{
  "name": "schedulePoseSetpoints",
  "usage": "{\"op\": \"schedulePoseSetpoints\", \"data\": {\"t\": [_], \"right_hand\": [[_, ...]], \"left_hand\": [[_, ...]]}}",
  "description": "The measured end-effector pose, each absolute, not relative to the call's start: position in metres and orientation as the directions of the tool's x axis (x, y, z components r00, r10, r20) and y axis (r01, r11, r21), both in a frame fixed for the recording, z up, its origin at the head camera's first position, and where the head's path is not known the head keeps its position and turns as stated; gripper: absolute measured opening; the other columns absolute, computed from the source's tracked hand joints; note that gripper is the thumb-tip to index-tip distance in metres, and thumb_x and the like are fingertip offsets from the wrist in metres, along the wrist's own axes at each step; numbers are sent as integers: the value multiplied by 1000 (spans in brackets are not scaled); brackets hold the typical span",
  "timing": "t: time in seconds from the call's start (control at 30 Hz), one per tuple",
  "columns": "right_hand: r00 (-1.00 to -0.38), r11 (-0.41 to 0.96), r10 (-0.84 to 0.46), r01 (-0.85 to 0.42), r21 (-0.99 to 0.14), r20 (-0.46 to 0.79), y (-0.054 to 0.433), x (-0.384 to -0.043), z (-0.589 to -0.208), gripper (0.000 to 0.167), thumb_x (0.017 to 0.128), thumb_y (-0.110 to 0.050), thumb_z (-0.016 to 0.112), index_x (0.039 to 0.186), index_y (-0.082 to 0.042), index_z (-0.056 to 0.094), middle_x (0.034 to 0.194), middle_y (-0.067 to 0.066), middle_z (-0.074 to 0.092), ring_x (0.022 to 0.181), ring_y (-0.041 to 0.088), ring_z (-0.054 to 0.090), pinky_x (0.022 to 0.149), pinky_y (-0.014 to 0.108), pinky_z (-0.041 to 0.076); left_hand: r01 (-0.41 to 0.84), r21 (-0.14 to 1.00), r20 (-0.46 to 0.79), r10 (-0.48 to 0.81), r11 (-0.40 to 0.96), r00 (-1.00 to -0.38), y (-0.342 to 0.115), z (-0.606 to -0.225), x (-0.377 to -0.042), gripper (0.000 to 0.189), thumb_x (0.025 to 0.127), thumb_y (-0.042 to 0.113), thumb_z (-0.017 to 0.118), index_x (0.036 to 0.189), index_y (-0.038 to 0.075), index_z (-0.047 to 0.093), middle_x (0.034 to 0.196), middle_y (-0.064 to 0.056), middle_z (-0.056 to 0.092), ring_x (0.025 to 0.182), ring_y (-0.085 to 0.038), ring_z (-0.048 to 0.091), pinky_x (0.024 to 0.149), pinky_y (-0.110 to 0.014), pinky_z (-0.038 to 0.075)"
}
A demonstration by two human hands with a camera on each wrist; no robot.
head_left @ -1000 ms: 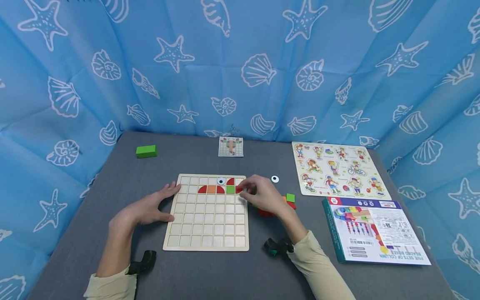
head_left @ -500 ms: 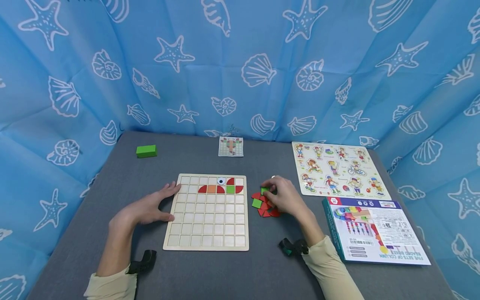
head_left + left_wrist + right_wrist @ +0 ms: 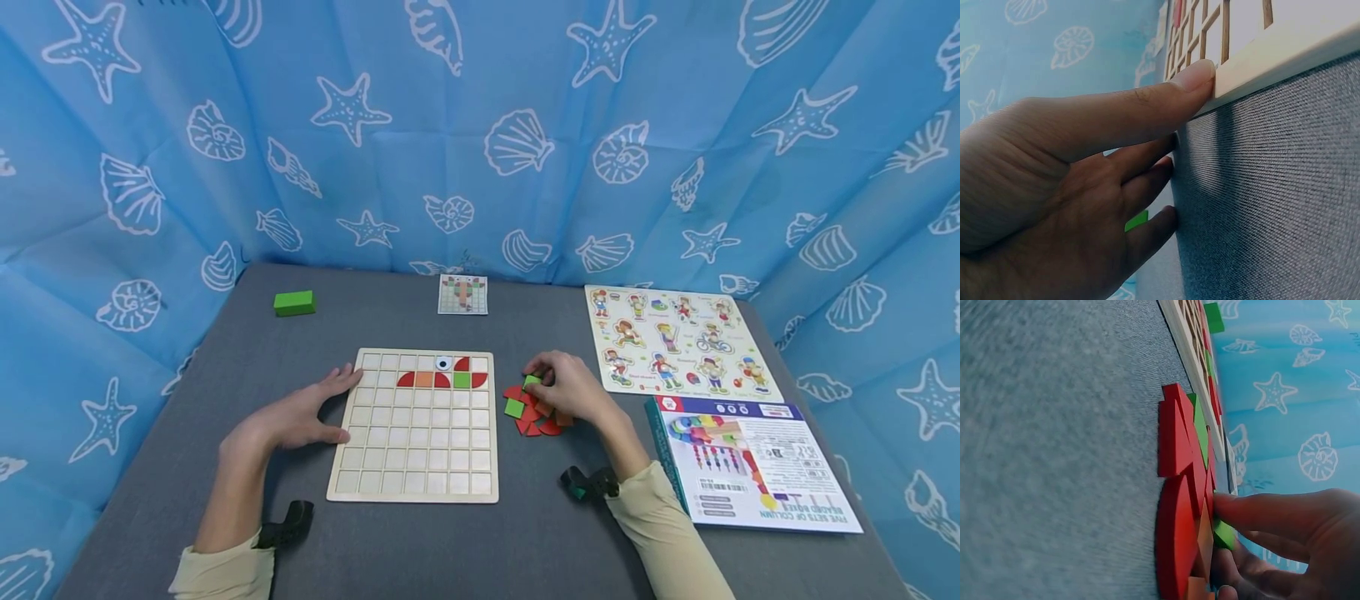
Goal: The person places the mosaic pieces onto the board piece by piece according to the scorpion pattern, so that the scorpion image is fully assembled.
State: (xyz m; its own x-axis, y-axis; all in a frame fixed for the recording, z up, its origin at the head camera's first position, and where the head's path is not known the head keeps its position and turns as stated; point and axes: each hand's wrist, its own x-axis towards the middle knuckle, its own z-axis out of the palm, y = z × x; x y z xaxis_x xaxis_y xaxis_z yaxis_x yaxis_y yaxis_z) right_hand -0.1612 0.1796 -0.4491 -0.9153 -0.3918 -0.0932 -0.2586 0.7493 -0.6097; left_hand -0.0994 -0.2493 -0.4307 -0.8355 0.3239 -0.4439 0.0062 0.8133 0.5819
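Note:
A wooden grid board (image 3: pixel 412 442) lies on the grey table. Near its top are red quarter-round tiles (image 3: pixel 478 380), an orange square (image 3: pixel 423 379), a green square (image 3: pixel 461 379) and an eye tile (image 3: pixel 443 363). My left hand (image 3: pixel 303 412) rests at the board's left edge, fingers spread; its thumb (image 3: pixel 1194 78) touches the frame in the left wrist view. To the right of the board, my right hand (image 3: pixel 570 387) pinches a green square tile (image 3: pixel 1224 534) over a pile of red, orange and green tiles (image 3: pixel 550 427). The hand covers part of the pile.
A small pattern card (image 3: pixel 462 295) lies behind the board. A green block (image 3: pixel 294 303) sits at back left. On the right are a picture puzzle board (image 3: pixel 678 337) and a flat box (image 3: pixel 750 467). A blue shell-print curtain (image 3: pixel 517 200) hangs behind.
My right hand left a red quarter-round tile in the board's second row, moved right to the pile and took hold of a green square tile. The left hand stays put.

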Motion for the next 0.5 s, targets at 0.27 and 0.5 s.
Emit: {"op": "schedulePoseSetpoints", "data": {"t": [0.27,0.5], "right_hand": [[-910,680,-411,-272,-681,-46,183,-160,-445,13,102,-7,72,114,-4,76,99,10,77,79,12,68,71,25,54],[-911,593,-412,-278,-756,11,176,-155,-438,21,102,-4,71,122,-4,76,115,16,80,96,25,80,83,37,65]], "left_hand": [[0,572,-454,317,820,-833,-249,-429,-100,105,93,25,87,174,13,23,181,-28,10,167,-55,11,128,-78,20],[5,580,-443,321,814,-837,-249,-430,-99,104,92,23,88,174,12,24,181,-29,11,167,-55,11,128,-78,20]]}}
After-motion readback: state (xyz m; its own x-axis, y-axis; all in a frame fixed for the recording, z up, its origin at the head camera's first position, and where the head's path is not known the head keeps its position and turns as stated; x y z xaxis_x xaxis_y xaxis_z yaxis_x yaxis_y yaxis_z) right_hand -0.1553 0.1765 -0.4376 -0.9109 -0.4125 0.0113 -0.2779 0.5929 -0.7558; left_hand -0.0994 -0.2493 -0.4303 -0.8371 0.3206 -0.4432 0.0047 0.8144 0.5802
